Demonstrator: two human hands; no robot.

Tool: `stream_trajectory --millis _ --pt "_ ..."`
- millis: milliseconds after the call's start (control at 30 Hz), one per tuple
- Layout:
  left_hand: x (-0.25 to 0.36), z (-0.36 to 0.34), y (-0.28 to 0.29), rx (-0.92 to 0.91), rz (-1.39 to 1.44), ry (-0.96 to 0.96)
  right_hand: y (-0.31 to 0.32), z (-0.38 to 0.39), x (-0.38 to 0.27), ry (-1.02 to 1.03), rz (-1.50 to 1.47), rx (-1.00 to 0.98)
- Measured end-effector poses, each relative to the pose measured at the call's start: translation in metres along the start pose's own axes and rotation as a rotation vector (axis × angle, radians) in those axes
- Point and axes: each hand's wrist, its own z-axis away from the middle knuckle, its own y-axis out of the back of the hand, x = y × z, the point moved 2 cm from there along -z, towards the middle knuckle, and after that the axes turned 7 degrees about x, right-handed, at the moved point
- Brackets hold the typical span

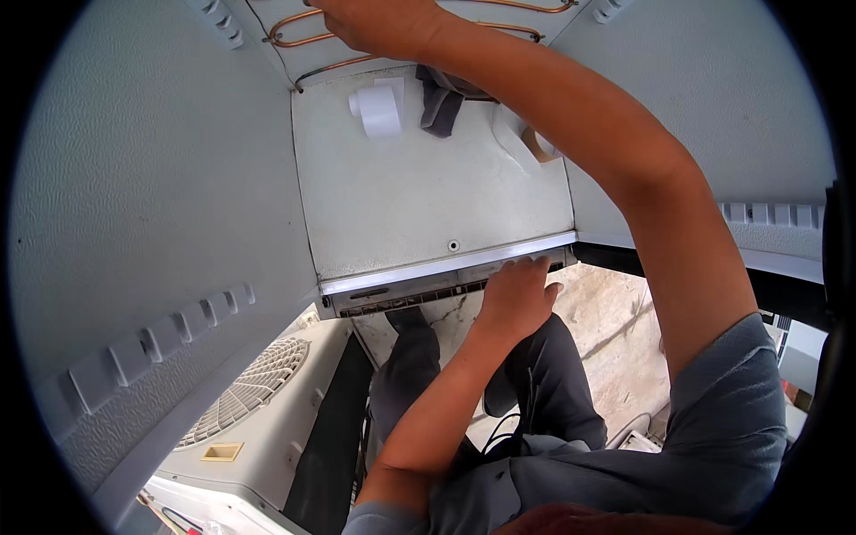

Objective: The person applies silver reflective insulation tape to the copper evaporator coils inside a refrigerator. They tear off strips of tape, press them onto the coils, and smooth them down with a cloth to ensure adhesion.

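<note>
My right hand (379, 27) is at the far end of a white cabinet interior, beside a bent copper tube (283, 37). Its fingers are curled, and the upper edge of the picture cuts off part of them, so what they hold is hidden. My left hand (517, 299) rests on the cabinet's near metal edge (419, 275), fingers laid over it and thumb apart, holding nothing. On the cabinet floor (401, 205) lie a white roll of tape (381, 111) and a crumpled dark grey cloth (441, 111). Another roll with a brown core (538, 145) is partly behind my right forearm.
White textured walls (152, 178) with slotted shelf supports (156, 337) stand on both sides. At the lower left is a boxy white unit with a round fan grille (254, 388). Below the near edge are my legs (557, 383) and a stained pale floor (615, 312).
</note>
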Motion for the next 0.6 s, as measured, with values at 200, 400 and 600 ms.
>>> stream_trajectory --millis 200,400,600 --pt "-0.049 0.029 -0.057 0.27 0.645 0.29 0.023 0.202 -0.005 -0.647 0.328 -0.301" --pt "-0.043 0.122 -0.08 0.566 0.804 0.386 0.118 0.244 -0.135 -0.97 -0.225 -0.49" --pt "0.026 0.294 -0.063 0.782 0.858 0.523 0.245 0.36 -0.297 -1.343 -0.543 -1.08"
